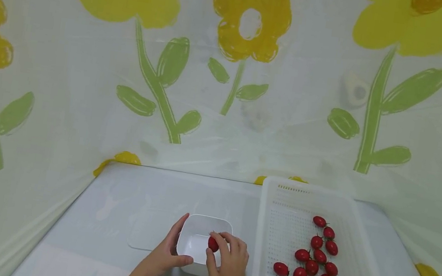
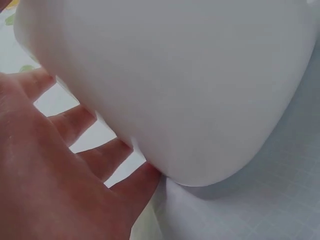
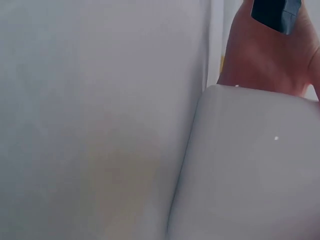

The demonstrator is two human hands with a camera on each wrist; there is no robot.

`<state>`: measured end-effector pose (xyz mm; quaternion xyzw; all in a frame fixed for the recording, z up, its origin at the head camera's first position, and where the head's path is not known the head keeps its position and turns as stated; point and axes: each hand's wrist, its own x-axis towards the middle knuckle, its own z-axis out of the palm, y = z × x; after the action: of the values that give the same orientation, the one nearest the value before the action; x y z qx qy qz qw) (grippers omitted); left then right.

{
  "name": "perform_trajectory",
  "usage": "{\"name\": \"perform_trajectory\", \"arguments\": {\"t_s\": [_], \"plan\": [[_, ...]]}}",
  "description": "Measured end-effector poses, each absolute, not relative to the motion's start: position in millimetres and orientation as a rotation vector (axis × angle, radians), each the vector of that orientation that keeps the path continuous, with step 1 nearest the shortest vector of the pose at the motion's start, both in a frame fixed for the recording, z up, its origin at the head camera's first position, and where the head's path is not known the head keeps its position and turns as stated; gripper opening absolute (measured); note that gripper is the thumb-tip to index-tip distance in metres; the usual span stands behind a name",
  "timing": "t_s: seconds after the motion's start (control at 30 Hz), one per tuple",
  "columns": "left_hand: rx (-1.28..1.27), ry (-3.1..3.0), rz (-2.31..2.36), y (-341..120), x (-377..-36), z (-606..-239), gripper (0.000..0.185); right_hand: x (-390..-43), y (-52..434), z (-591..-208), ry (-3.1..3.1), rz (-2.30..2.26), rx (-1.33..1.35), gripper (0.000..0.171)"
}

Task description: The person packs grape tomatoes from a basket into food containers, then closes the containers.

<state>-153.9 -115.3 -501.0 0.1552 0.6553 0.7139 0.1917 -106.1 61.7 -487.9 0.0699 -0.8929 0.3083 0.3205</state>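
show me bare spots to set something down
Bare: the table left of the faint flat outline beside the left hand, and the far-left corner of the tray, beyond the tomatoes. Crowded: among those tomatoes and around the white container.

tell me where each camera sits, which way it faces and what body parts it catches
Head: worn on the head, facing forward and down at the white box, red tomatoes and flowered sheet; left hand and right hand show.
Left wrist: worn there, close on the white box's outside; the left hand's fingers show.
Right wrist: worn there, facing the white box's outside; a hand, seemingly the left, shows top right with something black.
Shared: head and left wrist both show the left hand at the white box.
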Motion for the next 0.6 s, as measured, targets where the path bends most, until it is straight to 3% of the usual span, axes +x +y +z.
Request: {"name": "perform_trajectory", "arguments": {"t_s": [0.6], "plan": [[0.449, 1.823, 2.056, -116.0, -154.4, -502.7, 0.086, -106.3, 60.2, -486.5, -2.441, 0.897, 0.092, 0.026]]}}
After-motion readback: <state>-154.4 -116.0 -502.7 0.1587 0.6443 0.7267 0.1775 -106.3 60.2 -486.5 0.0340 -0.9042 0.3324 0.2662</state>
